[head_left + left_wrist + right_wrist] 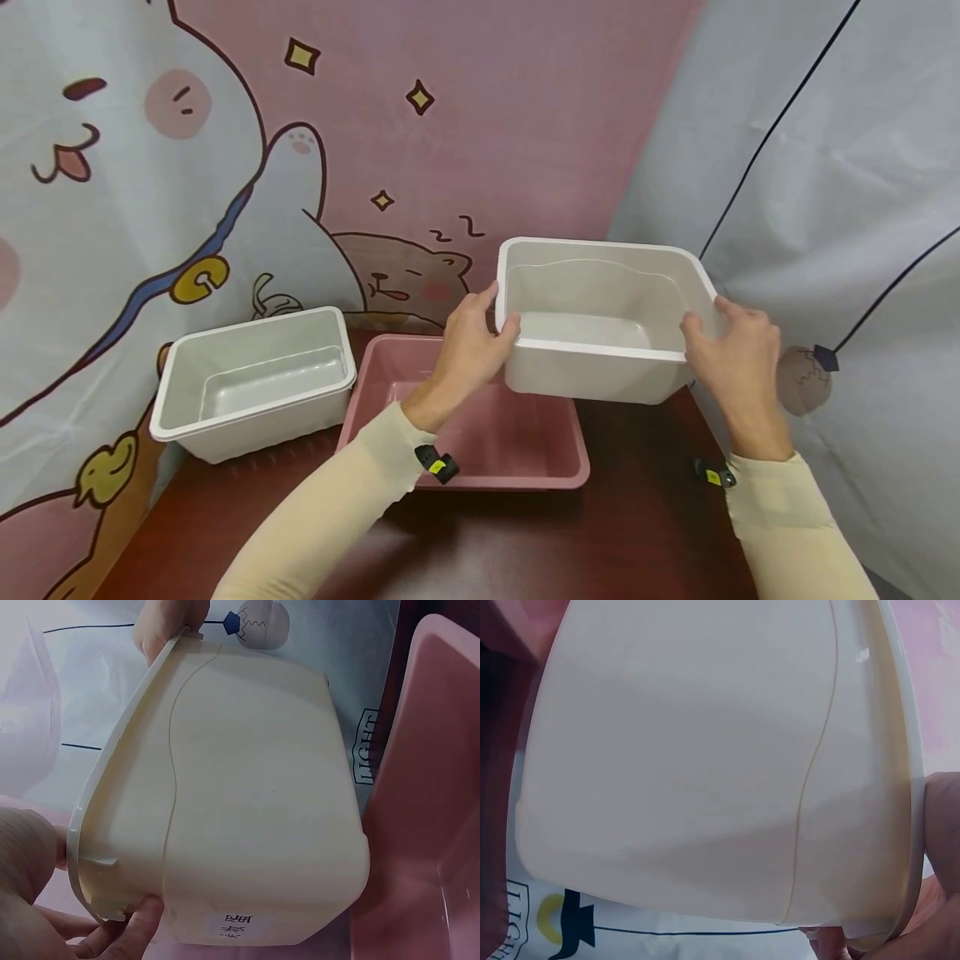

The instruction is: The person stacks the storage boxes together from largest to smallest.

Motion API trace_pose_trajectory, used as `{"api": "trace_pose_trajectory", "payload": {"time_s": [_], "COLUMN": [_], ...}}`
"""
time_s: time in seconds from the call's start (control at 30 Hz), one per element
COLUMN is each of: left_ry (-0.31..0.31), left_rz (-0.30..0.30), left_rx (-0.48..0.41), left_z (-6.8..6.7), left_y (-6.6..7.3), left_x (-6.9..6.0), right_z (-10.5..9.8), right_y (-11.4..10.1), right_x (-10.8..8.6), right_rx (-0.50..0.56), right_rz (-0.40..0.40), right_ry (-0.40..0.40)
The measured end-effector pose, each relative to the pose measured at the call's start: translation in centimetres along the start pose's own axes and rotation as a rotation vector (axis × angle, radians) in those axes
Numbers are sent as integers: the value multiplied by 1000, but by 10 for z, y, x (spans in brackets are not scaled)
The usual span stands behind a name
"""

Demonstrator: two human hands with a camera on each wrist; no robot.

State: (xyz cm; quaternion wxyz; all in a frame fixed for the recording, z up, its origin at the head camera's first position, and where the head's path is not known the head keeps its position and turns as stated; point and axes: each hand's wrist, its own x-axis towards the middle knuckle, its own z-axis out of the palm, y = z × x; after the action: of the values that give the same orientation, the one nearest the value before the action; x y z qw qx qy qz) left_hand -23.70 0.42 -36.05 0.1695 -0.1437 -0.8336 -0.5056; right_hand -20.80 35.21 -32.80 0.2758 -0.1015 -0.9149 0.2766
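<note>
A white plastic bin is held up off the table, over the right part of a pink bin and tipped so that its inside faces me. My left hand grips its left end at the rim, thumb inside and fingers curled under the lip. At the opposite end my right hand grips the rim the same way. In the left wrist view the white bin's outer side fills the middle, with a small printed label near the left fingers. Its smooth side takes up most of the right wrist view.
A second white bin stands left of the pink one. The dark red table carries them. A cartoon-printed fabric backdrop hangs close behind, and grey-white fabric hangs along the right side.
</note>
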Motion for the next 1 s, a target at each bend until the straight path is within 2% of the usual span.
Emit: {"api": "trace_pose_trajectory", "payload": {"time_s": [0.3, 0.53, 1.0], "left_ry": [21, 14, -22], "left_rz": [10, 13, -4], "left_rx": [33, 51, 117], "left_z": [-12, -24, -51], "left_y": [-2, -5, -12], "left_x": [-1, -3, -4], "right_z": [2, 5, 4], "right_y": [-9, -13, -21], "right_x": [-4, -7, -13], "right_rx": [-20, -8, -5], "right_rz": [-11, -10, -109], "right_ry": [-6, -50, -117]}}
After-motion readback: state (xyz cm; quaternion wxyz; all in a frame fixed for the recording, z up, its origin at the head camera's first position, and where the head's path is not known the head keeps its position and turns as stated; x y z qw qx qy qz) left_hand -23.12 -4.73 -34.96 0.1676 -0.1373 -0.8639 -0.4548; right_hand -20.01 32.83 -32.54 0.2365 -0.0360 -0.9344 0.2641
